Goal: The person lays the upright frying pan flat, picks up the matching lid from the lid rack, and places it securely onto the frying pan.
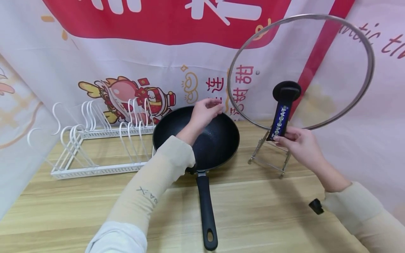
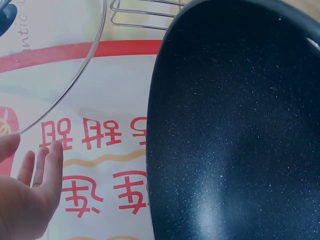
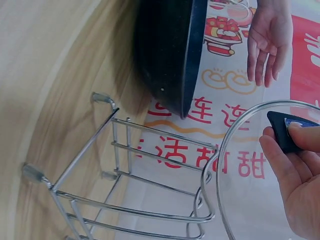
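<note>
My right hand (image 1: 302, 146) pinches the black handle (image 1: 281, 116) of a large clear lid (image 1: 371, 66) with a metal rim. The lid is held upright above a small wire rack (image 1: 269, 164). In the right wrist view, the lid's rim (image 3: 220, 165) is close to the rack's curved top wires (image 3: 207, 180); whether they touch I cannot tell. Over the black wok (image 1: 218, 147) hovers my left hand (image 1: 205, 112), its fingers loosely bent around nothing. The left wrist view has this hand (image 2: 30, 200) beside the wok's rim, apart from the lid.
A white dish rack (image 1: 104, 170) stands on the wooden table (image 1: 253, 218), left of the wok. The wok's long handle (image 1: 206, 211) points toward me. Behind everything hangs a printed cloth (image 1: 190, 56). A small black piece (image 1: 316, 206) shows by my right cuff.
</note>
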A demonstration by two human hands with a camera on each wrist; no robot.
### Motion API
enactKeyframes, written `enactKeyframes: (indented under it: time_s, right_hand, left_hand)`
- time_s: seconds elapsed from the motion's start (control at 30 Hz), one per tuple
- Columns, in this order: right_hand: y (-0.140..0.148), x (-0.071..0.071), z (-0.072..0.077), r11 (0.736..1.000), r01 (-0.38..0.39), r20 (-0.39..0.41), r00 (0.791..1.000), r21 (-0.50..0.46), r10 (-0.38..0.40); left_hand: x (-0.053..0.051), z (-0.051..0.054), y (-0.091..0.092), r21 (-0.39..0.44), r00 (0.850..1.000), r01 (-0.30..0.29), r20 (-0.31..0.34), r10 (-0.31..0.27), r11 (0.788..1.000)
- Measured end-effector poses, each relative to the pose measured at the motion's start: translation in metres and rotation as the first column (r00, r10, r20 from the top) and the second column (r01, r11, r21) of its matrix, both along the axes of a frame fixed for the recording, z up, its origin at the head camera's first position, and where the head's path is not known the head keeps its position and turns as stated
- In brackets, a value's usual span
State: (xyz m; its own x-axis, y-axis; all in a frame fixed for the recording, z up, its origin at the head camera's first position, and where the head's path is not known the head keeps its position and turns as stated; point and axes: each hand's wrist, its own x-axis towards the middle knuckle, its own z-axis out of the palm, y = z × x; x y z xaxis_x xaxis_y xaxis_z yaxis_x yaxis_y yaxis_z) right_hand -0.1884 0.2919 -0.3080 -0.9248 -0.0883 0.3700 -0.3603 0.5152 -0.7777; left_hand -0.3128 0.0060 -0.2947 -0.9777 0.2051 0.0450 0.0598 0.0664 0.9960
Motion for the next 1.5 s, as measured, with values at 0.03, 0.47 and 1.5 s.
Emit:
enactKeyframes:
  time_s: [0.03,0.47,1.5]
  right_hand:
    - [-0.001,0.0,0.001,1.0,-0.008,0.008,1.0,-0.002,0.008]
    - [-0.019,-0.003,0.016,0.996,-0.06,0.073,0.995,-0.072,0.066]
    - [-0.047,-0.012,0.023,0.968,-0.207,0.215,0.948,-0.145,0.235]
  left_hand:
    - [0.0,0.0,0.0,0.019,1.0,0.007,0.003,-0.007,1.0]
    - [0.0,0.0,-0.009,0.355,0.998,-0.046,0.045,0.032,0.934]
    - [0.008,-0.012,-0.031,0.494,0.996,-0.071,0.076,0.038,0.866]
